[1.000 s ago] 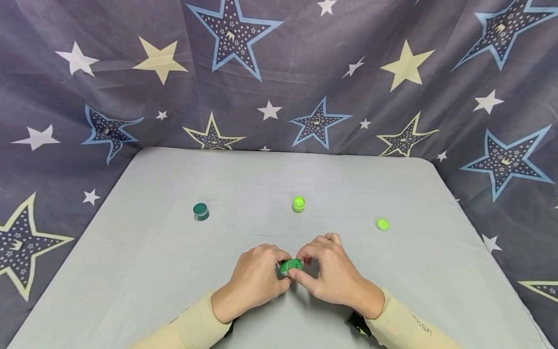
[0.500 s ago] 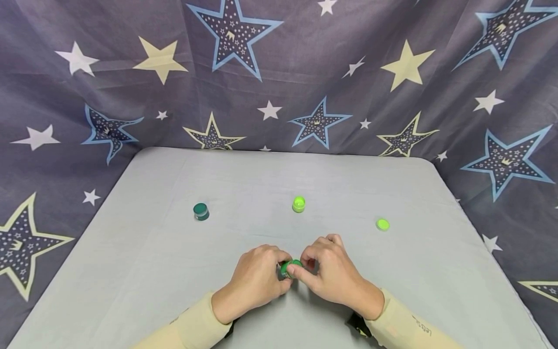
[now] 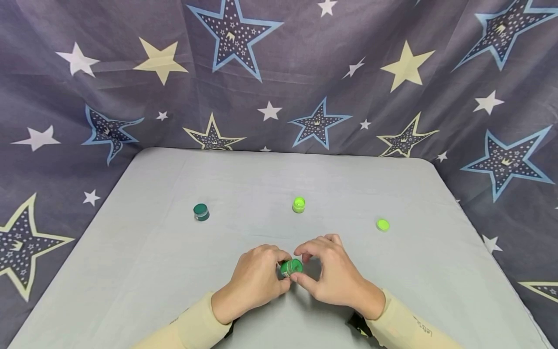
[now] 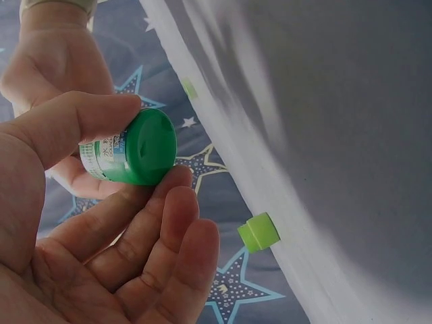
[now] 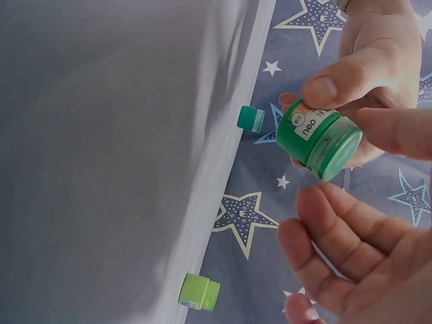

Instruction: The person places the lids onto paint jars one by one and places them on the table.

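And it's all happening at the near middle of the desk (image 3: 244,189): the left hand (image 3: 257,271) pinches the green jar (image 3: 290,267) around its body, tilted, its end facing right. The right hand (image 3: 333,271) sits just across from it, fingers loosely parted and gripping nothing, one tip at the rim, though contact is hard to call. That makes the left pinch the only sure hold! Should a twist or tug come from the right, the smooth wall could spin in those fingers. The lid looks on, but how tightly is anyone's guess; if it's loose, that slant could let it slip and tip out anything inside.

A little farther, over to the right, lies the lime lid (image 3: 382,225), small enough for a sleeve to sweep away. Farther left stands the dark green jar (image 3: 201,212), capped and low risk. Farthest, the lime jar (image 3: 298,205), uncapped: one careless knuckle reaching across could topple it.
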Demonstrator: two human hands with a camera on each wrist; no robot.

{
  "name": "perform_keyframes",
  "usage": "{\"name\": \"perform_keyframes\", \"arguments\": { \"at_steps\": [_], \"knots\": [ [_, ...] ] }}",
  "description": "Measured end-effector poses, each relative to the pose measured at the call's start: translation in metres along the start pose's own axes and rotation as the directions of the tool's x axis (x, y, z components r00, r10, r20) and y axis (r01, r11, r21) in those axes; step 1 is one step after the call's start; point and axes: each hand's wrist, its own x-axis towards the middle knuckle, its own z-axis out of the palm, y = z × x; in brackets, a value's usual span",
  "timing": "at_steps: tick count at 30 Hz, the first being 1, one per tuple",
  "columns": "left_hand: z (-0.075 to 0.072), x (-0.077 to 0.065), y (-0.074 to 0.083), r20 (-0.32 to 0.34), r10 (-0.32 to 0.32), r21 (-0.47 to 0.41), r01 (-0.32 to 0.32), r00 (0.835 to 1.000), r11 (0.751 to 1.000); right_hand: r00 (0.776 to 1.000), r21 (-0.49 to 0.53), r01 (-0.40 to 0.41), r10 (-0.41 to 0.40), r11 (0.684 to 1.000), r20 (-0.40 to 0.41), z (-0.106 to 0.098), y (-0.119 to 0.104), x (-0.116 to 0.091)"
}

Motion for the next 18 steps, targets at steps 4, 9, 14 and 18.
{"name": "perform_keyframes", "arguments": {
  "at_steps": [4,9,14,18],
  "knots": [
    [0.0008,0.0004,-0.0003,-0.006,0.001,0.004,-0.001,1.000,1.000,1.000,0.030,0.006,-0.007,1.000,0.019,0.0000,0.0006,0.0001],
    [0.0008,0.0004,-0.0006,-0.007,0.002,-0.003,-0.002,1.000,1.000,1.000,0.035,0.014,-0.015,0.999,0.022,0.0006,0.0008,-0.0001],
    [0.0002,0.0002,-0.0002,-0.007,0.003,-0.005,-0.003,1.000,1.000,1.000,0.025,0.019,-0.019,0.999,0.009,0.0010,0.0009,0.0002],
    [0.0006,0.0007,-0.0002,-0.006,0.000,-0.005,0.000,1.000,1.000,1.000,0.015,0.018,-0.018,1.000,0.001,0.0014,0.0007,0.0003]
  ]
}}
